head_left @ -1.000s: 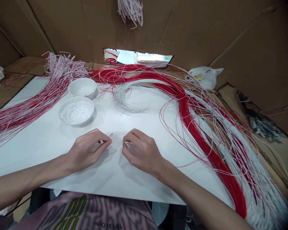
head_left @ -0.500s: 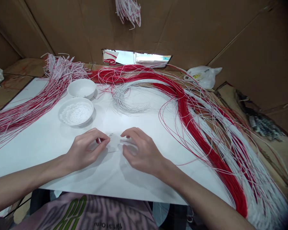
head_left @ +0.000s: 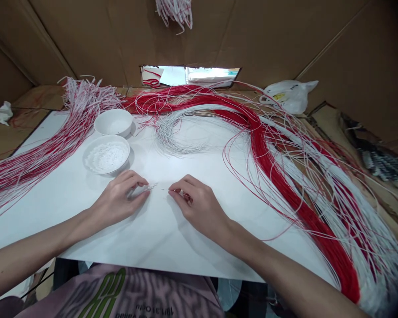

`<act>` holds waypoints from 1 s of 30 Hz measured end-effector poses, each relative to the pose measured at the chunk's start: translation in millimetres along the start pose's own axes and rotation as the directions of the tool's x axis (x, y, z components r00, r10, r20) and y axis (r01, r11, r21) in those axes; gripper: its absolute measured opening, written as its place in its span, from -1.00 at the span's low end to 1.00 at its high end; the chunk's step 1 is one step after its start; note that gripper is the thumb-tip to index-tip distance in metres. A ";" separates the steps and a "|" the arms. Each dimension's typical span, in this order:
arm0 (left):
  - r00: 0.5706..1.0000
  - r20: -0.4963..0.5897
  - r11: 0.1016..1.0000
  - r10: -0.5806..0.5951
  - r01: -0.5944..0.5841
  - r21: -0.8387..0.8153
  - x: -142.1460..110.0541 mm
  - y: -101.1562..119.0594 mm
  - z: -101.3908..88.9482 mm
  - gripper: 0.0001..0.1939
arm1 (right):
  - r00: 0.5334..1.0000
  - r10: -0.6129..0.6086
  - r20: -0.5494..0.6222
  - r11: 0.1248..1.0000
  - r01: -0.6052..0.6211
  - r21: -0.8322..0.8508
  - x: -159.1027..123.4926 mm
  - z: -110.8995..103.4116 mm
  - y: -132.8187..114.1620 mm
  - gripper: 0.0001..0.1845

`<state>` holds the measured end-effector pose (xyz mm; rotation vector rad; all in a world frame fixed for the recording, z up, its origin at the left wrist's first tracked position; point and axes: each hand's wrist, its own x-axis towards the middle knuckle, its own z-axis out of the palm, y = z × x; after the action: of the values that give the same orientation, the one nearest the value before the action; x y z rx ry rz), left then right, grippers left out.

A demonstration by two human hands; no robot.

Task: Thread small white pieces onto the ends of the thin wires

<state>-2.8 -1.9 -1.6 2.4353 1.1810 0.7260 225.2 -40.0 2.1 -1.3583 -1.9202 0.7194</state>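
Right hand [head_left: 199,210] had closed since the earlier frame, pinching a fine wire [head_left: 164,189] above the white desk [head_left: 152,243]; the left hand [head_left: 117,198] curled beside a small white wire tuft [head_left: 151,186], its grip unclear

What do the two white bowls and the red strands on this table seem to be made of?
Both white bowls look like glazed ceramic or smooth plastic: even, glossy surfaces, hard to tell which. The red strands look like thin plastic-coated wire, glossy and holding springy curves.
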 end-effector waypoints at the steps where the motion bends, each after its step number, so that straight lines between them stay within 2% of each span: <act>1: 1.000 0.006 1.000 -0.007 0.007 0.001 0.2 -0.5 0.2 -0.88 | 1.000 0.012 -0.010 1.000 -0.012 -0.003 0.2 -0.4 -0.6 -0.87; 12: 0.995 0.051 0.983 -0.090 0.097 -0.157 1.7 -2.7 1.3 -0.88 | 0.996 -0.009 -0.084 1.000 0.011 0.029 1.9 -1.7 -4.4 -0.90; 15: 0.985 0.048 0.947 -0.169 0.175 -0.269 2.0 1.6 -0.5 -0.89 | 0.994 -0.037 -0.100 0.998 0.043 0.056 1.1 -2.1 -8.0 -0.91; 17: 0.964 0.068 0.874 -0.257 0.262 -0.410 2.4 6.9 -1.8 -0.88 | 0.992 -0.068 -0.104 0.992 0.078 0.100 -0.7 -2.1 -11.1 -0.91; 19: 0.939 0.127 0.757 -0.319 0.333 -0.562 2.4 12.6 -2.2 -0.86 | 0.988 -0.112 -0.108 0.979 0.128 0.159 -3.0 -1.8 -14.1 -0.92; 23: 0.908 0.254 0.538 -0.332 0.404 -0.740 1.4 20.5 -0.7 -0.86 | 0.972 -0.195 -0.133 0.951 0.220 0.215 -7.3 -0.9 -18.1 -0.92; 26: 0.901 0.295 0.459 -0.320 0.419 -0.783 0.1 22.3 0.7 -0.89 | 0.962 -0.231 -0.146 0.941 0.259 0.217 -8.6 -0.5 -19.4 -0.91; 30: 0.891 0.319 0.428 -0.322 0.437 -0.791 -1.6 22.0 2.3 -0.89 | 0.954 -0.266 -0.137 0.929 0.292 0.228 -8.9 -0.2 -20.1 -0.88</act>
<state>11.4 -16.5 7.1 1.2809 0.9335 0.7478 215.8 -54.6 15.6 -0.9278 -1.8236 0.7028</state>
